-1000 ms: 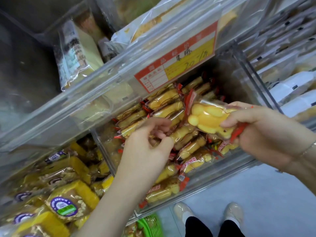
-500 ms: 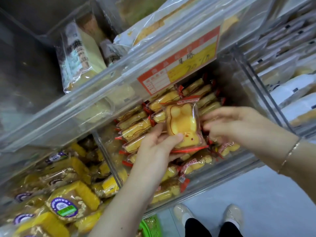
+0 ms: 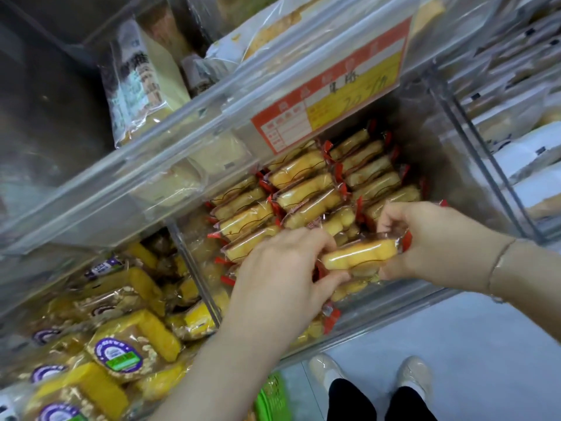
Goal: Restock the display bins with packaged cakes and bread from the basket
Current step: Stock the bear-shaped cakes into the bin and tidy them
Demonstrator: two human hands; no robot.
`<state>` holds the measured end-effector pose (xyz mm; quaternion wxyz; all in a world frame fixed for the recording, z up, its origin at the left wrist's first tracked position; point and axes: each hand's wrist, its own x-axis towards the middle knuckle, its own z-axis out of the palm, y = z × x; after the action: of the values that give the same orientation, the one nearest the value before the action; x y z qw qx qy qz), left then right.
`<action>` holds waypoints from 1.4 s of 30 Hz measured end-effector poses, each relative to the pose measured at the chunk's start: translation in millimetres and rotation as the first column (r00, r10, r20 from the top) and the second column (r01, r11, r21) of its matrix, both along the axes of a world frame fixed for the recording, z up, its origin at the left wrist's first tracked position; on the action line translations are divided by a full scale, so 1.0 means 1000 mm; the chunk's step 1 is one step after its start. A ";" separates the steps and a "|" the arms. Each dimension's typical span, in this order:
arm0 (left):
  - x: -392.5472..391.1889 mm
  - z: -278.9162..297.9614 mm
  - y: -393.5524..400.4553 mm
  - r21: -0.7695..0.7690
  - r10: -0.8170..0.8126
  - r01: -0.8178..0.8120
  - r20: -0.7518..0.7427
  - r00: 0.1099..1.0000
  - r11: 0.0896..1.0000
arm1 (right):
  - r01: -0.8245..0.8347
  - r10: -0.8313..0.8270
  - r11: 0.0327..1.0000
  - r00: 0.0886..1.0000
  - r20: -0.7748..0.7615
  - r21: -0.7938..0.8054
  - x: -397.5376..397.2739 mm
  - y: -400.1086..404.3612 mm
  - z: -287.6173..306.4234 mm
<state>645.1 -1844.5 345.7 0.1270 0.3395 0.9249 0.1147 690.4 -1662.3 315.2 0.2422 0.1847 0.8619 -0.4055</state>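
A yellow bear-shaped cake in a clear wrapper with red ends (image 3: 359,257) lies on its edge at the front of a clear display bin (image 3: 394,305). My left hand (image 3: 282,275) grips its left end and my right hand (image 3: 425,241) grips its right end. Behind it, rows of the same packaged cakes (image 3: 306,189) stand on edge and fill the bin. A corner of the green basket (image 3: 270,399) shows at the bottom, below my left forearm.
The bin to the left holds yellow cake packs with purple labels (image 3: 118,354). A clear upper bin (image 3: 151,165) with a red and yellow price tag (image 3: 331,95) overhangs the cakes. White packages (image 3: 534,153) fill bins at right. My shoes (image 3: 328,372) stand on grey floor.
The cake has turned from flat-faced to lying on its edge and has dropped to the bin's front. My right hand now holds its right end again.
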 end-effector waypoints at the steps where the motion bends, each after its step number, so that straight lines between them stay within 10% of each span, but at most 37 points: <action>1: 0.002 -0.004 0.000 -0.044 -0.045 0.041 -0.091 0.995 0.998 | 0.008 -0.007 0.999 1.000 -0.014 0.047 0.000 -0.006 -0.006; 7: 0.009 -0.019 -0.002 -0.150 0.042 -0.091 -0.302 0.952 0.984 | 0.163 -0.139 0.983 0.963 -0.231 0.088 -0.007 -0.029 -0.025; 17: 0.013 -0.024 0.005 -0.187 0.139 -0.200 -0.293 0.946 0.962 | 0.196 -0.186 0.955 0.981 0.062 -0.223 -0.026 -0.014 -0.009; 28: -0.011 -0.031 -0.006 -0.199 -0.149 0.124 -0.118 0.982 0.972 | 0.315 -0.291 0.946 0.931 -0.222 0.080 -0.033 -0.041 -0.020; 42: -0.015 -0.044 -0.001 -0.260 0.001 -0.061 -0.228 0.974 0.964 | 0.284 -0.259 0.955 0.940 -0.221 0.088 -0.045 -0.041 -0.030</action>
<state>630.6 -1845.8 302.0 0.0637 0.3157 0.9455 -0.0475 645.2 -1702.8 285.3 0.0815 0.2728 0.8712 -0.4001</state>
